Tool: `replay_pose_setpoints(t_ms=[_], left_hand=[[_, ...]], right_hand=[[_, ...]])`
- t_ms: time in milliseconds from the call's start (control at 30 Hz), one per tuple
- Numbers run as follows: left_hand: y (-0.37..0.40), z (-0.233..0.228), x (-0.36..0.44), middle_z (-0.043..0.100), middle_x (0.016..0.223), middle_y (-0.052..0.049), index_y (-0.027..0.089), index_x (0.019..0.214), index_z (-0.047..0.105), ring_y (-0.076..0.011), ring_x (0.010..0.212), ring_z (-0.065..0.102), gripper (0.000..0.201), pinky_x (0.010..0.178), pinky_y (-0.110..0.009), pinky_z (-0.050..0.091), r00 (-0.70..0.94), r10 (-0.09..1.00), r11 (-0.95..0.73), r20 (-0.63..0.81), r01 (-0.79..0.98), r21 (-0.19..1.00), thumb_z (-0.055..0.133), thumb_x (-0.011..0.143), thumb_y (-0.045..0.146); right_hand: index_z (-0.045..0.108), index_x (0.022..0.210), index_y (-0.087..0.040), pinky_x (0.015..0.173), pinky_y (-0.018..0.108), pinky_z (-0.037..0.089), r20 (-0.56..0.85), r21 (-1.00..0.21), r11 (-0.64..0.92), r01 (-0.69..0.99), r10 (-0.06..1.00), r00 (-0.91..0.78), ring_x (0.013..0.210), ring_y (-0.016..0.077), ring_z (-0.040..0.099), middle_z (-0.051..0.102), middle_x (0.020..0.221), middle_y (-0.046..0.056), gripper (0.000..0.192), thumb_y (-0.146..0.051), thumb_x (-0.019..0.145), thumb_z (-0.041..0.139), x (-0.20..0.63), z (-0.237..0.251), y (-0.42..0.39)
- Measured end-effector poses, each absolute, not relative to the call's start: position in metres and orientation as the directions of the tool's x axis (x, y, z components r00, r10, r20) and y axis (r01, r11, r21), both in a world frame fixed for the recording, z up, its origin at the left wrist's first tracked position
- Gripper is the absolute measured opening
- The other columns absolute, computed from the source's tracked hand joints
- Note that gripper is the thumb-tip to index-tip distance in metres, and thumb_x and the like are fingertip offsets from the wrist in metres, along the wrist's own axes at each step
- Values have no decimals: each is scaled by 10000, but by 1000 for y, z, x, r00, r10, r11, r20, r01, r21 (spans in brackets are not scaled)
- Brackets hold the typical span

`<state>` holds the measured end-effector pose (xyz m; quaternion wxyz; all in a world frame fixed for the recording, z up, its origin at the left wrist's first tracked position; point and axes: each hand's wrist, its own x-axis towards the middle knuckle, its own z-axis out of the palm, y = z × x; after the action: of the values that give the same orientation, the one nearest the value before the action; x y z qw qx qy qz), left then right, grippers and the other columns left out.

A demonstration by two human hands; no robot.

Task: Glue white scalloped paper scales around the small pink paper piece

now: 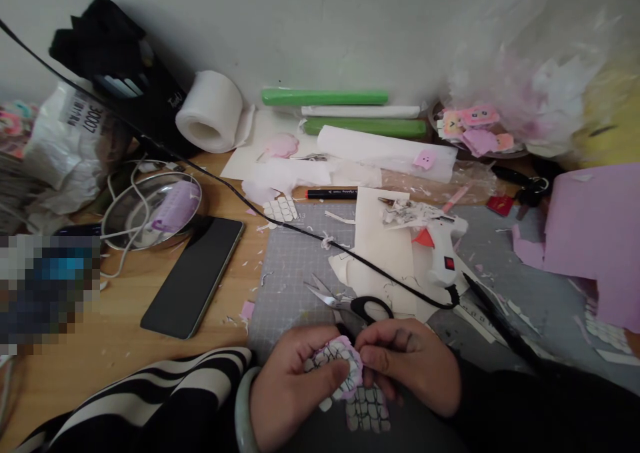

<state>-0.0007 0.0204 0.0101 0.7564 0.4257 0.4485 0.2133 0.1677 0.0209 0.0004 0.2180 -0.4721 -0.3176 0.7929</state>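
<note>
My left hand (287,386) and my right hand (413,363) meet at the near edge of the grey cutting mat (295,266). Both pinch a small pink paper piece (345,366) covered with white scale shapes outlined in black. A strip of the same scale pattern (369,409) hangs below it. Black-handled scissors (350,303) lie open just beyond my fingers. A white glue gun (443,253) rests on cream paper (383,239) further back, its black cord running left across the desk.
A black phone (195,276) lies on the wooden desk at left, beside a round metal dish (150,213). A tape roll (210,113), green and white foam rolls (325,97), a black marker (330,193) and purple paper (595,233) surround the mat.
</note>
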Motion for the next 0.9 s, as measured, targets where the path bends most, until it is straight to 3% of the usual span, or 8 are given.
replay_pose_setpoints(t_ms=[267, 500, 667, 900], left_hand=[[22, 13, 0, 436, 537, 28, 134, 593, 541, -96, 524, 357, 205, 497, -196, 312, 465, 749, 486, -472, 101, 868, 549, 722, 294], [22, 12, 2, 446, 555, 17, 120, 629, 557, -106, 542, 371, 224, 513, -207, 323, 480, 724, 493, -495, 140, 859, 529, 729, 319], [24, 14, 4, 460, 574, 19, 129, 661, 558, -107, 555, 382, 224, 527, -204, 335, 434, 746, 502, -505, 133, 855, 523, 743, 334], [24, 13, 1, 470, 568, 19, 128, 644, 545, -99, 538, 387, 212, 515, -193, 331, 472, 757, 436, -452, 152, 887, 492, 762, 296]], right_hand=[[614, 707, -116, 321, 128, 333, -629, -704, -710, 3, 621, -469, 338, 20, 426, 573, 509, -21, 295, -404, 651, 646, 171, 2, 20], [591, 682, -121, 306, 121, 302, -658, -706, -706, 60, 621, -426, 317, 10, 398, 544, 478, -43, 210, -327, 657, 624, 169, 4, 23], [578, 660, -113, 291, 116, 277, -655, -716, -697, 35, 655, -377, 302, 1, 370, 525, 459, -50, 192, -302, 661, 612, 167, 3, 21], [586, 646, -108, 299, 134, 324, -610, -696, -712, -91, 653, -448, 310, 20, 421, 547, 484, -34, 263, -368, 648, 629, 169, 0, 22]])
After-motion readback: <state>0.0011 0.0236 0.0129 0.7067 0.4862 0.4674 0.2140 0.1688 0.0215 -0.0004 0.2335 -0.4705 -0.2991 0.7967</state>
